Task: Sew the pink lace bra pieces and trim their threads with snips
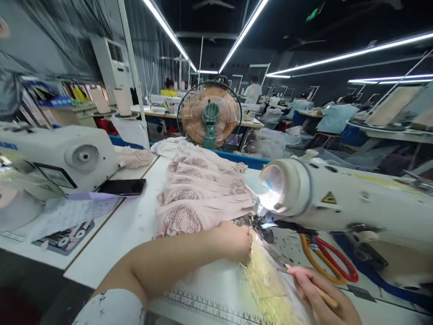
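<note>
Left hand (235, 243) curled by the lit sewing machine (287, 187) — its grip I can't tell. Right hand (314, 289) pinches a wooden-handled tool (327, 298), near-right of the yellow material (269, 282) — best guided steadily, fingertips clear of the stitching end.

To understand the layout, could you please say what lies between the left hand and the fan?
In the head view, overlapping pink lacy pieces, then a blue strip, lie between the left hand and the fan.

Warning triangle (329, 198) on right sewing machine (358, 194); green overhead sign (314, 12), blue lettering (8, 146) on left machine (57, 140) illegible.
</note>
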`<control>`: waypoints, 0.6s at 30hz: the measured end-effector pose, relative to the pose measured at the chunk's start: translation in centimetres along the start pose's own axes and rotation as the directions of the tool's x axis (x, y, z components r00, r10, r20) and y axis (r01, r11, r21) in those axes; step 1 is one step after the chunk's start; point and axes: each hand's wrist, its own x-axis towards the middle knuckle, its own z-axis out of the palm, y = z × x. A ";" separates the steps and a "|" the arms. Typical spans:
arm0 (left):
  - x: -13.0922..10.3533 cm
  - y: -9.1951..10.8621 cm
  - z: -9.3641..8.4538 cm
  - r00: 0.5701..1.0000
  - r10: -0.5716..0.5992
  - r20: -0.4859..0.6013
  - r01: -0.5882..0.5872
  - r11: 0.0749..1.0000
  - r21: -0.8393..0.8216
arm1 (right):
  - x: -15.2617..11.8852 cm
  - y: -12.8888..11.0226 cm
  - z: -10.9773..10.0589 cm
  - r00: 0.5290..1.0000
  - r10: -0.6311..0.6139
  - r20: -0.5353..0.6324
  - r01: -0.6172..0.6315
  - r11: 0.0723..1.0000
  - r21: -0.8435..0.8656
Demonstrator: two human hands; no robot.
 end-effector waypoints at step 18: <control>-15.2 -3.4 7.2 0.763 -0.572 -0.301 0.615 0.785 0.068 | -0.6 -1.7 0.2 0.998 -0.010 -0.058 0.028 0.946 0.324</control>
